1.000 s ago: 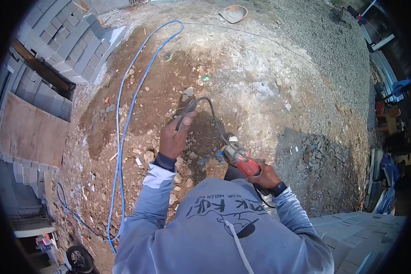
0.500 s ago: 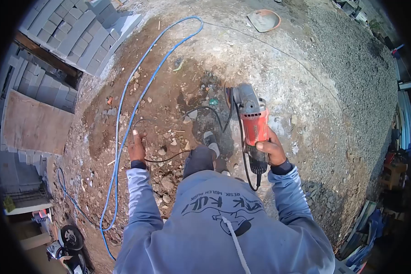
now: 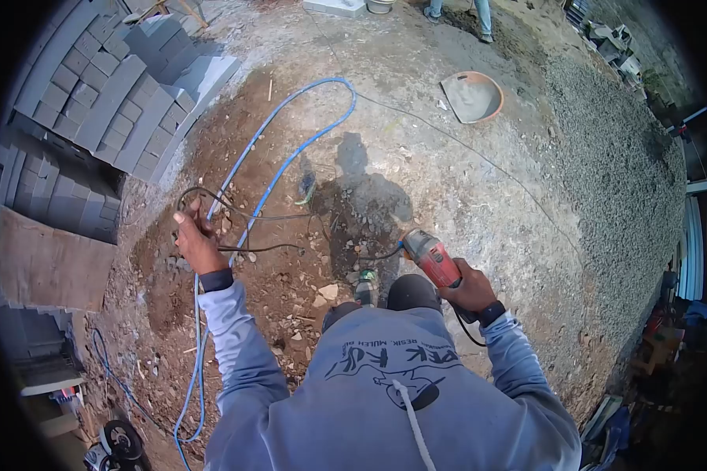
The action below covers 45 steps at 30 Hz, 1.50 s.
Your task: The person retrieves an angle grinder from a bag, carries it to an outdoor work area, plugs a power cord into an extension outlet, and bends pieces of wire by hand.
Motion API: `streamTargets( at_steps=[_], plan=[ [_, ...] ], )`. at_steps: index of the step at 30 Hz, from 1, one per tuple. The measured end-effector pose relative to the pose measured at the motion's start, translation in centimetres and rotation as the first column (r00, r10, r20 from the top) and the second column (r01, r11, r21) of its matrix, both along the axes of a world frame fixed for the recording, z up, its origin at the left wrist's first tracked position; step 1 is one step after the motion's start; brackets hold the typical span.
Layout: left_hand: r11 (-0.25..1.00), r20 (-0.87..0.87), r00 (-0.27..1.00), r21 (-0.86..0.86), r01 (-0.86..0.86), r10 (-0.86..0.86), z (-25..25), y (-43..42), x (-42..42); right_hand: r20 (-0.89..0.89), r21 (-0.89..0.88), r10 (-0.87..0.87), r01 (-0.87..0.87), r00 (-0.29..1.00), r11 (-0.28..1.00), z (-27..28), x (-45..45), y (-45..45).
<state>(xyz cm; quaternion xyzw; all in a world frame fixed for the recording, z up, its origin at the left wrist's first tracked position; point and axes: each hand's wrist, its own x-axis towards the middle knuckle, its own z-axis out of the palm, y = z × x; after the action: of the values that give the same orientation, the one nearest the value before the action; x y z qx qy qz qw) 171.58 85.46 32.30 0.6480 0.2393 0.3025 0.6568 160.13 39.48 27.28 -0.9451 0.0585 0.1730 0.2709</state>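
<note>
My right hand is wrapped round the body of a red and grey angle grinder, whose head points up and to the left, in front of my knees. My left hand, out to the left, has its fingers closed on a dark cable. The cable loops over the hand and trails right across the dirt. A blue hose lies in a long loop on the ground, passing just beside and behind my left hand.
Grey block stacks and a wooden board stand on the left. A tub of grey material sits ahead, with a gravel pile to its right. Another person's legs show at the top. Rubble covers the ground.
The grinder has swung down from an upright pose to nearer my knees. My left hand has moved further left and up with the cable. Another person's legs have come into view.
</note>
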Motion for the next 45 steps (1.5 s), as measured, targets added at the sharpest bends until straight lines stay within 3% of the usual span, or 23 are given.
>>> streamTargets(
  at_steps=[3, 4, 9, 12, 13, 14, 15, 18, 20, 22, 24, 27, 29, 31, 34, 35, 37, 38, 41, 42, 45],
  plan=[
    [0.995, 0.263, 0.964, -0.1, -0.017, 0.043, 6.1, 2.9, 8.1, -0.09, -0.018, 0.112, -0.115, 0.99, 0.993, -0.2, 7.1, -0.3],
    [0.997, 0.288, 0.955, -0.052, -0.058, 0.071, 7.9, 3.1, 10.6, -0.14, -0.043, 0.118, -0.125, 0.983, 0.991, -0.3, 9.5, -0.5],
    [0.951, 0.289, 0.951, 0.249, -0.185, 0.11, 10.6, 4.8, 25.7, -0.215, 0.185, 0.377, -0.342, 0.901, 0.921, -1.7, 24.4, -3.1],
    [0.925, 0.248, 0.957, 0.308, -0.222, 0.147, 7.7, 6.9, 35.8, -0.336, 0.287, 0.47, -0.387, 0.816, 0.876, 0.9, 35.2, -3.9],
    [0.914, 0.15, 0.974, 0.343, -0.215, 0.172, 7.7, 5.1, 38.5, -0.324, 0.311, 0.489, -0.397, 0.81, 0.863, 1.5, 39.0, -4.2],
    [0.939, 0.067, 0.988, 0.308, -0.151, 0.137, 7.5, 3.1, 41.2, -0.339, 0.351, 0.505, -0.391, 0.794, 0.851, 2.2, 41.6, -4.2],
    [0.923, -0.018, 0.995, 0.376, -0.083, 0.096, 6.7, 1.6, 43.8, -0.325, 0.368, 0.525, -0.406, 0.787, 0.837, 2.9, 45.2, -4.1],
    [0.912, -0.174, 0.979, 0.374, 0.169, -0.11, 5.0, -3.7, 49.2, -0.276, 0.605, 0.486, -0.243, 0.829, 0.758, 5.1, 52.7, -4.2],
    [0.941, -0.187, 0.967, 0.259, 0.217, -0.171, 2.2, -6.0, 52.0, -0.255, 0.735, 0.473, -0.149, 0.843, 0.662, 6.9, 57.3, -4.0],
    [0.971, -0.247, 0.942, 0.016, 0.239, -0.228, 0.5, -9.2, 54.3, -0.234, 0.817, 0.426, -0.061, 0.874, 0.574, 7.9, 61.4, -3.3],
    [0.924, -0.267, 0.884, -0.11, 0.366, -0.383, -2.8, -11.6, 56.8, -0.265, 0.892, 0.378, 0.077, 0.887, 0.445, 8.2, 65.3, -2.5],
    [0.771, -0.2, 0.749, -0.257, 0.582, -0.632, -4.9, -15.8, 60.3, -0.238, 0.92, 0.362, 0.09, 0.901, 0.382, 8.5, 71.3, -1.1],
    [0.632, -0.084, 0.655, -0.381, 0.675, -0.751, -6.0, -16.7, 64.0, -0.19, 0.901, 0.33, 0.031, 0.925, 0.432, 8.6, 75.6, 0.0],
    [0.426, 0.042, 0.532, -0.546, 0.721, -0.846, -4.1, -17.0, 68.2, -0.184, 0.845, 0.329, -0.022, 0.926, 0.535, 8.3, 80.3, 0.4],
    [0.313, 0.069, 0.44, -0.607, 0.73, -0.895, -5.0, -15.5, 75.4, -0.23, 0.722, 0.193, 0.034, 0.954, 0.692, 7.6, 87.2, 1.7],
    [0.314, -0.007, 0.379, -0.578, 0.754, -0.925, -4.4, -15.0, 77.5, -0.299, 0.676, 0.15, 0.098, 0.942, 0.731, 8.3, 88.7, 2.2],
    [0.312, -0.162, 0.267, -0.465, 0.829, -0.95, -1.8, -13.4, 83.4, -0.226, 0.622, 0.135, 0.036, 0.965, 0.782, 8.3, 92.2, 2.5],
    [0.366, -0.221, 0.294, -0.475, 0.8, -0.93, -0.3, -12.9, 86.2, -0.182, 0.593, 0.135, -0.001, 0.974, 0.805, 8.5, 94.5, 2.5],
    [0.545, -0.273, 0.486, -0.213, 0.811, -0.83, -3.0, -10.7, 94.1, -0.205, 0.525, 0.127, -0.001, 0.971, 0.851, 10.5, 98.9, 2.9],
    [0.564, -0.328, 0.491, -0.183, 0.805, -0.807, -2.6, -10.2, 96.4, -0.269, 0.528, 0.163, 0.003, 0.949, 0.849, 11.2, 100.6, 2.9],
    [0.612, -0.426, 0.526, -0.086, 0.786, -0.736, -1.9, -9.9, 103.5, -0.243, 0.587, 0.234, -0.05, 0.941, 0.808, 12.9, 105.5, 3.5]
  ],
)
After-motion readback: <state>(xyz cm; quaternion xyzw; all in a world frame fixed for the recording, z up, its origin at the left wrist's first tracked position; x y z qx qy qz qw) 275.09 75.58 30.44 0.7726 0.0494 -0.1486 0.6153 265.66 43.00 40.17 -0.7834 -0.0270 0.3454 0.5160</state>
